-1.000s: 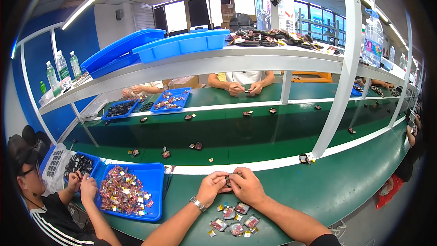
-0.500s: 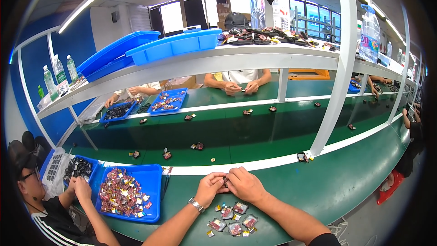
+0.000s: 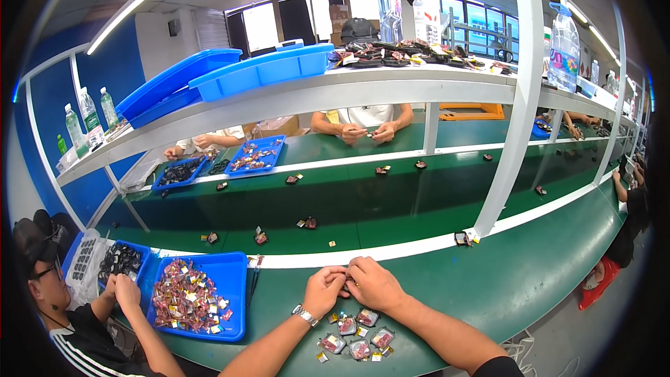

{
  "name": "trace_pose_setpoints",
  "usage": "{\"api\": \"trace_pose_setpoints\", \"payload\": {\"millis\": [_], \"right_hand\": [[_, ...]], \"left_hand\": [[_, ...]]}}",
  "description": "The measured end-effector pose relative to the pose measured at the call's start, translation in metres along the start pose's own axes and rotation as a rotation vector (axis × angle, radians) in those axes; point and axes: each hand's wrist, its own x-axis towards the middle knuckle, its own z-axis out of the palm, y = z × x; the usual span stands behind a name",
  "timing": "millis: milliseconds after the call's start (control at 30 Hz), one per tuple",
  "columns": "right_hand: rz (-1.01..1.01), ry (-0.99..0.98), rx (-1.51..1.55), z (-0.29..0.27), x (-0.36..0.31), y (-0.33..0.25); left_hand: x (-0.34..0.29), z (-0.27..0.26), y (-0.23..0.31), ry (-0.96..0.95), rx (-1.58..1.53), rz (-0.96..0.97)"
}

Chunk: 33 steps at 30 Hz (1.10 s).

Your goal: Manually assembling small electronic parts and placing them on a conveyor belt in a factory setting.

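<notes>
Both hands point(image 3: 324, 292) point(image 3: 377, 286) mostly hide a small dark part point(image 3: 346, 287) between their fingers point(image 3: 359, 266).

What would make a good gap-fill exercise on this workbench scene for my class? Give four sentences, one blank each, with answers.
1. The left hand and right hand hold a small dark part above a ______-coloured workbench.
2. A metal-band wristwatch is on the person's ______ wrist.
3. Small electronic assemblies lie ______ the person's two forearms.
4. The tray heaped with small pinkish parts is coloured ______.

Missing words: green; left; between; blue.
</notes>
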Motion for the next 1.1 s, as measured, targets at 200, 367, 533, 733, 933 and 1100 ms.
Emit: {"api": "trace_pose_setpoints", "payload": {"millis": [200, 367, 533, 733, 933, 1100], "right_hand": [[-0.028, 0.023, -0.073, 0.004, -0.004, 0.001], [-0.017, 0.038, -0.052, -0.003, 0.0, -0.001], [-0.135, 0.065, -0.152, 0.003, 0.0, 0.004], [-0.162, 0.096, -0.201, 0.006, -0.002, -0.001], [-0.125, 0.087, -0.196, 0.004, -0.003, -0.003], [-0.121, 0.092, -0.2, 0.003, -0.002, -0.004]], "left_hand": [[0.002, -0.006, -0.002, -0.068, -0.162, -0.019], [0.003, -0.009, -0.002, -0.094, -0.184, -0.033], [0.003, -0.005, 0.002, -0.064, -0.173, -0.041], [0.003, -0.009, -0.002, -0.06, -0.189, -0.034], [0.002, -0.008, -0.001, -0.065, -0.206, -0.035], [0.003, -0.008, 0.001, -0.056, -0.202, -0.049]]}}
